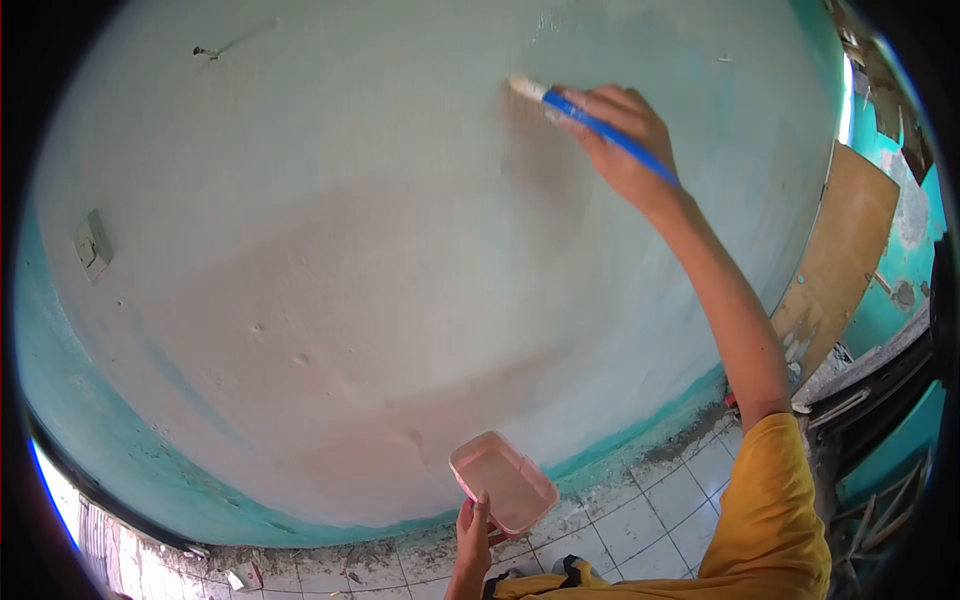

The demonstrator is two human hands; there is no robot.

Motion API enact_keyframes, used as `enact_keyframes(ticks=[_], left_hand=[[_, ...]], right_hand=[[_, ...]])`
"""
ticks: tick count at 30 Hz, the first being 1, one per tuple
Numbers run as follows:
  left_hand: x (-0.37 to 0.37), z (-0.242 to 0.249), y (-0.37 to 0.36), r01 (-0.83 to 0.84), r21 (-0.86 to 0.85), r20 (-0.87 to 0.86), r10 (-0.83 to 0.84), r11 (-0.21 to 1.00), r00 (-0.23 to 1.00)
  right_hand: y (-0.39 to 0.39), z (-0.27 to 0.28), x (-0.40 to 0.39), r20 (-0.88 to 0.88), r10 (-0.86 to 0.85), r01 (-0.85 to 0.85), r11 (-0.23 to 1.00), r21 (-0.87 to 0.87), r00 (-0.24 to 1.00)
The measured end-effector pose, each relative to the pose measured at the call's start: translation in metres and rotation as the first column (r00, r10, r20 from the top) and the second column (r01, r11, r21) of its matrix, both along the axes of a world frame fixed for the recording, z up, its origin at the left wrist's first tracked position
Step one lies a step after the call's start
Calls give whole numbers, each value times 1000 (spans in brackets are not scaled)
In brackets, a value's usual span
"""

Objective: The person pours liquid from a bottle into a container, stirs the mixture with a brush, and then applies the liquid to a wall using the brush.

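A paintbrush with a blue handle and pale bristles is gripped in my right hand, raised toward the upper part of the wall. Its bristle tip lies at or very near the wall's pale, partly painted surface. Low in front of me, my left hand holds a pink plastic tub by its near side, thumb over the rim. Pale liquid, likely paint, covers the tub's bottom. The fingers under the tub are mostly hidden.
A nail sticks out of the wall at upper left, above a switch plate. Turquoise shows along the wall's edges. White floor tiles with debris run below. A brown board leans at right.
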State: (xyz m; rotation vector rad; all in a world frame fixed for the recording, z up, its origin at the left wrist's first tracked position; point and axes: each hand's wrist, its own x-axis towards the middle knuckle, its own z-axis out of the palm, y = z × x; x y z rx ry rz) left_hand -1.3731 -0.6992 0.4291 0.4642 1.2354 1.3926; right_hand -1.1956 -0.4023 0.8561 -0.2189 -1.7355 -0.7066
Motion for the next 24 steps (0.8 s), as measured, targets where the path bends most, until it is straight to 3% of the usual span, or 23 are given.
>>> enact_keyframes(ticks=[3, 7, 8, 9, 11, 12, 13, 14, 15, 17, 18, 19, 21, 23, 24], left_hand=[[-3, -2, -2, -9, -8, -2, 9, 1000, 1000], [-6, 6, -4, -41, 10, 25, 40, 999, 999], [-7, 8, -4, -44, 17, 21, 43, 999, 999], [-7, 9, -5, -45, 22, 17, 45, 999, 999], [-9, 11, -5, -43, 20, 8, 43, 999, 999], [-10, 12, -5, -41, 23, -2, 41, 999, 999], [-10, 13, -5, -37, 17, -4, 38, 999, 999], [-9, 15, -6, -35, 28, -2, 35, 999, 999], [-8, 15, -6, -33, 42, -1, 33, 999, 999], [-6, 14, -8, -35, 22, -12, 35, 999, 999], [-5, 14, -7, -40, 6, -23, 40, 999, 999], [-4, 12, -8, -42, 5, -25, 42, 999, 999], [-1, 8, -10, -45, 15, -21, 46, 999, 999], [0, 8, -12, -50, 12, -22, 51, 999, 998], [0, 8, -13, -53, 12, -16, 53, 999, 998]], right_hand=[[13, -83, 1, 203, -197, 195, 980, 28, 959], [-13, -216, 4, 490, -59, 202, 948, -245, 870], [-11, -245, 6, 508, 82, 132, 919, -372, 858], [-11, -248, 9, 508, 83, 134, 917, -376, 857], [-10, -254, 14, 481, 272, 88, 794, -602, 833], [-5, -238, 17, 476, 286, 137, 725, -675, 832], [3, -217, 19, 422, 251, 37, 824, -566, 871], [13, -192, 16, 431, 160, 55, 894, -444, 888], [14, -159, 17, 462, 11, 221, 868, -444, 887], [16, -103, 15, 260, -92, 163, 950, -267, 961], [19, -78, 17, 178, -106, 119, 991, -64, 978], [9, -65, 15, 176, -103, 116, 991, -65, 979], [-7, -48, 7, -39, -83, 77, 988, -131, 996], [-3, -70, 9, -40, -67, 63, 993, -101, 997], [3, -97, 9, 26, -136, 139, 981, -137, 990]])
